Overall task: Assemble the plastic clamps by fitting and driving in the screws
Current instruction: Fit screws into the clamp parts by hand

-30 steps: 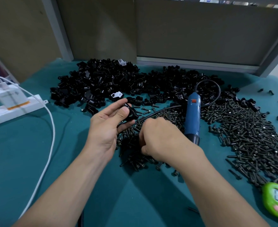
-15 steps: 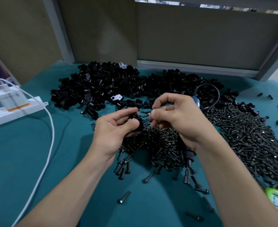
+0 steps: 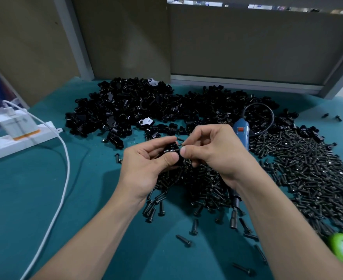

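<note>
In the centre of the head view, the left hand grips one black clamp between thumb and curled fingers, just above the teal table. This probably keeps its hole turned towards the right hand, which pinches a screw against the clamp, seemingly to start it by finger. The blue electric screwdriver lies just beyond the right hand, likely near for driving, while the clamp heap at upper middle and the screw pile at right sit within reach.
</note>
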Demonstrator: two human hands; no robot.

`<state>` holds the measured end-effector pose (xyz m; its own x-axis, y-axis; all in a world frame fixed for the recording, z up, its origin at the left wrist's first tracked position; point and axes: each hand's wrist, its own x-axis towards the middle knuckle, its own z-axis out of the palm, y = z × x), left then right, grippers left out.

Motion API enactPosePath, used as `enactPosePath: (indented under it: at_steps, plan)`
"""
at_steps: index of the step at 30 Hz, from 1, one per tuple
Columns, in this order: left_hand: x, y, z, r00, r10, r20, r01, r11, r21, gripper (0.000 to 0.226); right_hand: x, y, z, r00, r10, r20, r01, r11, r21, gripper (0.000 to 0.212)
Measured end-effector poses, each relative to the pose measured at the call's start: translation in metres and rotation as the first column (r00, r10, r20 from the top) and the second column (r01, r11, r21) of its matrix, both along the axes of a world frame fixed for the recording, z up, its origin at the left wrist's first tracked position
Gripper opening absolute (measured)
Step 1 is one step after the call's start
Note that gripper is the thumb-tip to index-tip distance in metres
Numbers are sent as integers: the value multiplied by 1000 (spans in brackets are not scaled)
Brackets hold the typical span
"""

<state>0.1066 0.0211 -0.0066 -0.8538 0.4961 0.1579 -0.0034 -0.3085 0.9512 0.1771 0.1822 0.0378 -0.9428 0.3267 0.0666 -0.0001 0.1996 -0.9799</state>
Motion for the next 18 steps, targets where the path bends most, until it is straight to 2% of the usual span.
enactPosePath:
  at_steps: [5,8,14,18]
  plan:
    - [1,-3,-2,979,77,-189,-91,994,-67,44,-4,-3,-7,999,-14,49,11,998,65,30]
    - [-1,-4,-4,957,87,-276,-129,982,-138,54,-5,-6,-12,994,-26,102,7,983,183,35]
    - [-1,-2,-4,950,37,-311,-104,974,-202,60,-6,-6,-13,997,-18,71,-1,969,249,34]
    - [0,0,-7,958,19,-285,-71,982,-173,61,-7,-9,-12,996,-49,75,15,918,396,40]
